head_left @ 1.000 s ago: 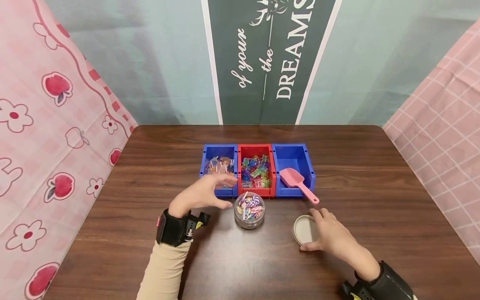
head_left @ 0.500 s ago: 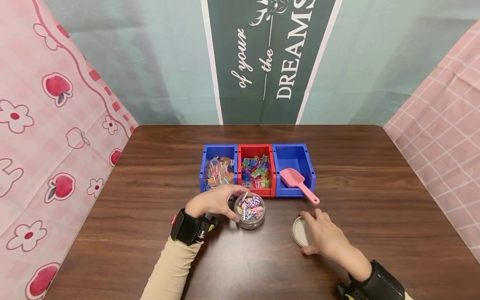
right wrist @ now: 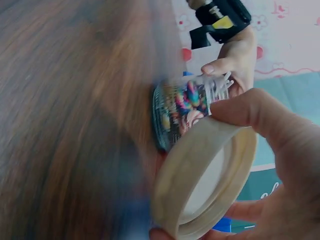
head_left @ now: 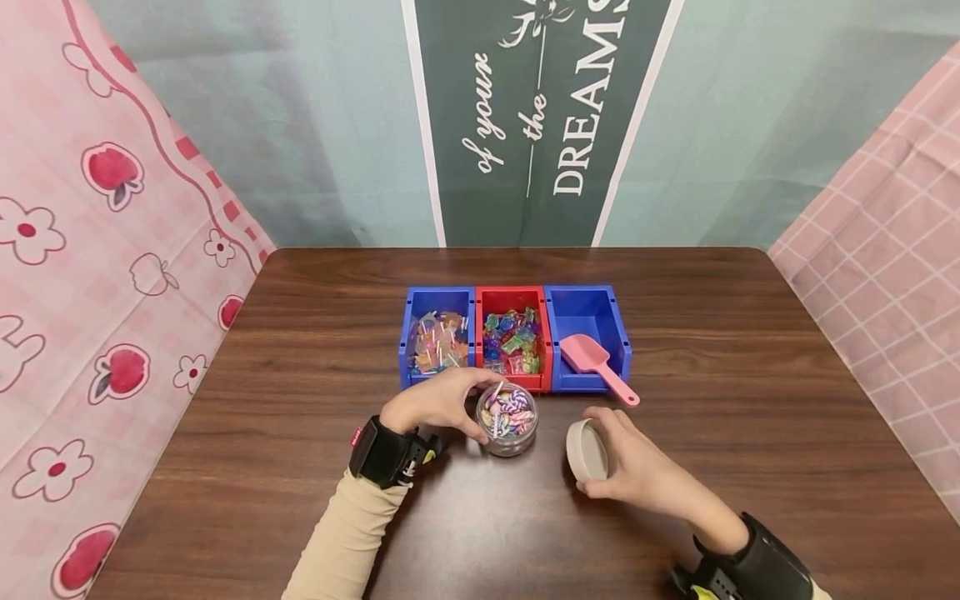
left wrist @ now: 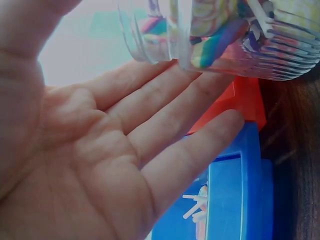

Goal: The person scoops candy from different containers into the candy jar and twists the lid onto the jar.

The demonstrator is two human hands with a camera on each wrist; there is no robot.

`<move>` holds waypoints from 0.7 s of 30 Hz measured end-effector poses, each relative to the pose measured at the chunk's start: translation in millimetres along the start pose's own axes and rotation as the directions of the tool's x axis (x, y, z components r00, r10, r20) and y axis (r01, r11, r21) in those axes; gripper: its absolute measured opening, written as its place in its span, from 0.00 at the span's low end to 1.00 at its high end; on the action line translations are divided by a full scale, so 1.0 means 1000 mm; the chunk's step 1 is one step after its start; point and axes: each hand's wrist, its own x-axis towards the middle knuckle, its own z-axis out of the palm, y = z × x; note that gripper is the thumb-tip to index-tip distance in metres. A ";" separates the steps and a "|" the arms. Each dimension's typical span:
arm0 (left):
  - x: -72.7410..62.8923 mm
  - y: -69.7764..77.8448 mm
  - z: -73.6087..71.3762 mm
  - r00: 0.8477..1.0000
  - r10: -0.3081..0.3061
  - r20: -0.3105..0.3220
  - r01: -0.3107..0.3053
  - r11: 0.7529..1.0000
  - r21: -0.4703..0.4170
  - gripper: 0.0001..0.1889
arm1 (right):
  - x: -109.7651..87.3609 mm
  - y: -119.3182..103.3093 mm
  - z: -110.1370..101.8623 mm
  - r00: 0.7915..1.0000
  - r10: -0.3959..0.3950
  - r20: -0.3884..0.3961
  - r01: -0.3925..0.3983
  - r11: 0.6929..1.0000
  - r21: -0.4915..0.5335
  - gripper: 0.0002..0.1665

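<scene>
Near the middle of the table, my left hand (head_left: 435, 402) grips a clear glass jar (head_left: 513, 446) by its side, thumb in front and fingers behind. Striped, colourful candies (head_left: 510, 412), some with white sticks, fill the open jar; ridges on its glass (left wrist: 290, 47) show in the left wrist view. To the right, my right hand (head_left: 637, 458) pinches a cream round lid (head_left: 576, 454) between thumb and fingers. The lid is tilted on edge, its hollow inside (right wrist: 207, 185) turned towards the palm in the right wrist view.
Behind the jar stand three joined bins. The left blue bin (head_left: 405, 350) holds wrapped candies with sticks, the red bin (head_left: 547, 367) holds shiny multicoloured wrapped sweets. A pink scoop (head_left: 588, 357) lies in the right blue bin (head_left: 581, 304), its handle over the front edge.
My left hand came in from the left, took hold of the jar and shifted it slightly right. My right hand picked the lid up, tilted it and moved it left towards the jar.
</scene>
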 end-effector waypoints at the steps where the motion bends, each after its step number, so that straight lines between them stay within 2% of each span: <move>1: 0.000 0.000 0.000 1.000 0.001 0.000 -0.001 1.000 -0.001 0.41 | 0.001 -0.001 0.000 1.000 -0.023 -0.007 0.023 1.000 0.021 0.48; 4: 0.000 0.000 0.001 1.000 0.003 0.002 -0.003 1.000 -0.010 0.41 | 0.004 -0.003 0.001 0.998 -0.059 -0.017 0.060 0.993 0.105 0.45; 7: 0.000 -0.001 0.001 1.000 -0.002 0.006 0.002 1.000 -0.016 0.41 | 0.008 -0.004 0.001 0.999 -0.030 0.029 0.021 0.961 0.277 0.41; 11: 0.000 -0.001 0.002 1.000 -0.019 0.010 0.019 0.999 -0.026 0.42 | 0.015 -0.006 -0.001 0.987 0.084 0.135 -0.141 0.851 0.506 0.40; 15: 0.000 -0.002 0.002 1.000 -0.029 0.012 0.029 0.999 -0.029 0.42 | 0.020 -0.009 -0.002 0.958 0.208 0.199 -0.288 0.738 0.610 0.39; 18: 0.002 -0.003 0.003 1.000 -0.024 0.008 0.024 1.000 -0.013 0.42 | 0.024 -0.013 -0.001 0.953 0.241 0.184 -0.300 0.670 0.679 0.37; 21: 0.003 -0.002 0.004 1.000 -0.014 0.001 0.014 1.000 0.004 0.42 | 0.027 -0.018 0.000 0.955 0.265 0.135 -0.274 0.609 0.744 0.34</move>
